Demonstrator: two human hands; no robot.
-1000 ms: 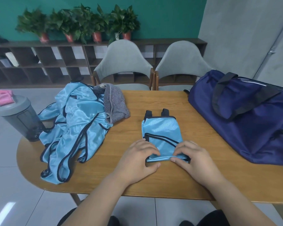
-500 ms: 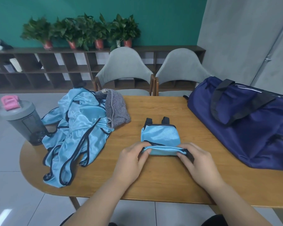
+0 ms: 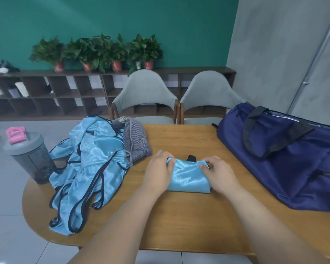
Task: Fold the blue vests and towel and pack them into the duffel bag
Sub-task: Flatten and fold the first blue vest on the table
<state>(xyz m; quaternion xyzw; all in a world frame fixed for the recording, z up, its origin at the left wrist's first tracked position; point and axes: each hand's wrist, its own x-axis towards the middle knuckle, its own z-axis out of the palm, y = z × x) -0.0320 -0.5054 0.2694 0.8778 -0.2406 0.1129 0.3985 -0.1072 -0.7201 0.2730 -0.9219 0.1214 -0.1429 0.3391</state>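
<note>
A light blue vest (image 3: 189, 178), folded into a small packet, lies in the middle of the wooden table (image 3: 179, 225). My left hand (image 3: 159, 170) grips its far left corner and my right hand (image 3: 218, 172) pinches its far right corner. A black strap end pokes out behind the packet. A heap of unfolded blue vests (image 3: 88, 168) with dark trim lies at the left. A grey striped towel (image 3: 134, 143) rests crumpled against the heap. The navy duffel bag (image 3: 286, 159) sits at the right, its top appearing zipped.
A grey shaker bottle (image 3: 30, 155) with a pink cap stands on the table's left edge. Two grey chairs (image 3: 147, 96) are pushed in at the far side. A low shelf with potted plants (image 3: 101, 52) lines the green wall.
Both hands lifted the near edge of the vest and folded it away from me over the far half. The packet is now half as long, and my hands sit at its far corners.
</note>
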